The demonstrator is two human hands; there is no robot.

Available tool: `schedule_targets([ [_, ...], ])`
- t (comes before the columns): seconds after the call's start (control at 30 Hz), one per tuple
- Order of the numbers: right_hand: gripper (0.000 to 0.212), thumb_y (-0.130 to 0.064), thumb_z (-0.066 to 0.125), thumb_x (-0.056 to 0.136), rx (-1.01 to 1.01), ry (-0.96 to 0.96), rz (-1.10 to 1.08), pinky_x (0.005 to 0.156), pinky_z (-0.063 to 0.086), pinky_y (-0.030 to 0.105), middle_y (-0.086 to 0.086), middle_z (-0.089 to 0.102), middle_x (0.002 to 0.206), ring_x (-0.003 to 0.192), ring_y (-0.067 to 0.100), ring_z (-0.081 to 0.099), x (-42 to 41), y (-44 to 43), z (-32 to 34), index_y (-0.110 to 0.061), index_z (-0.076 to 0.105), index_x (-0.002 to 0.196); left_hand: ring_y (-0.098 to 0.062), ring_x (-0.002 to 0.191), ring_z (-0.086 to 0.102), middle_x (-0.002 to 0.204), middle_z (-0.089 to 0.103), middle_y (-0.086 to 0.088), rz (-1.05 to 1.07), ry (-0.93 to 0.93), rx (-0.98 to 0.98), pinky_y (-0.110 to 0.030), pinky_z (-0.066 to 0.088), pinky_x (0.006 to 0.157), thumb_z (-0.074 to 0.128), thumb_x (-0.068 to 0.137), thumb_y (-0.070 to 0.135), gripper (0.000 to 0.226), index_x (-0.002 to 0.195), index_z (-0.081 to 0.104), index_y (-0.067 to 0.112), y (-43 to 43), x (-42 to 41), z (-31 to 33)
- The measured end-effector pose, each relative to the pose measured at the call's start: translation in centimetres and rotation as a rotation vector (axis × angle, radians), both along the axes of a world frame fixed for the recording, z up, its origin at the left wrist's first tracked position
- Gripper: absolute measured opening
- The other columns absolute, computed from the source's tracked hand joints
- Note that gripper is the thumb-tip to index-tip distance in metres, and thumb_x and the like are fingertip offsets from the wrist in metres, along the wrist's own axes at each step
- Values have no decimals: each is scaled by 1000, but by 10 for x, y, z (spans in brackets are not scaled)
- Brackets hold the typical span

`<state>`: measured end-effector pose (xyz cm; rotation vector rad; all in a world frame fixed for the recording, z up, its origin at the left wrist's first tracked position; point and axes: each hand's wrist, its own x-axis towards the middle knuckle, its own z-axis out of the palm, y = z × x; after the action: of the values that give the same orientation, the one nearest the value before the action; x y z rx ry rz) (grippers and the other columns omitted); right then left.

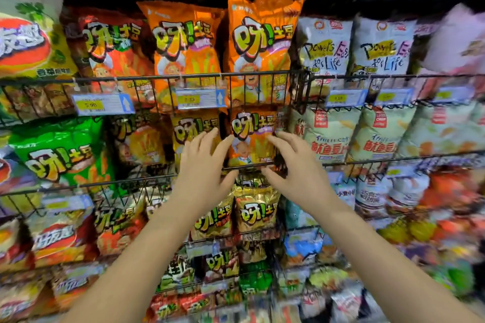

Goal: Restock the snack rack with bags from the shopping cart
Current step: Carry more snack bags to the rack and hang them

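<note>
A small orange snack bag stands upright in a wire basket of the snack rack, at the middle of the view. My left hand is spread open just left of the bag, fingertips near its left edge. My right hand is spread open at the bag's right edge, thumb by the basket's front wire. Neither hand closes around the bag. The shopping cart is out of view.
Two large orange bags fill the shelf above, with yellow price tags clipped on the wire. A green bag sits at the left, white bags at the right, gold bags below my hands.
</note>
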<state>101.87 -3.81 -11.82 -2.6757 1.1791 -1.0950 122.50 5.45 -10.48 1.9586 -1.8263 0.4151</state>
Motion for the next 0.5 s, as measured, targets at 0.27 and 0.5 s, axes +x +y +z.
schedule_targets([
  [0.27,72,-47,69,93,-59,-2,-163,116,39,48,1,37,158,146,23,35,-75,11,51,-26,39,155,-34,154,20,167,25,-10,-158,-19,-129,-54,21,125,61,98,47,75,162,29,25,-22,-54,51],
  [0.5,75,-46,73,90,-132,-90,-189,116,41,44,2,43,153,141,23,42,-161,-19,95,-24,42,154,-30,154,14,169,17,-7,-180,-93,-175,-47,18,126,57,99,51,78,163,19,29,-56,-139,102],
])
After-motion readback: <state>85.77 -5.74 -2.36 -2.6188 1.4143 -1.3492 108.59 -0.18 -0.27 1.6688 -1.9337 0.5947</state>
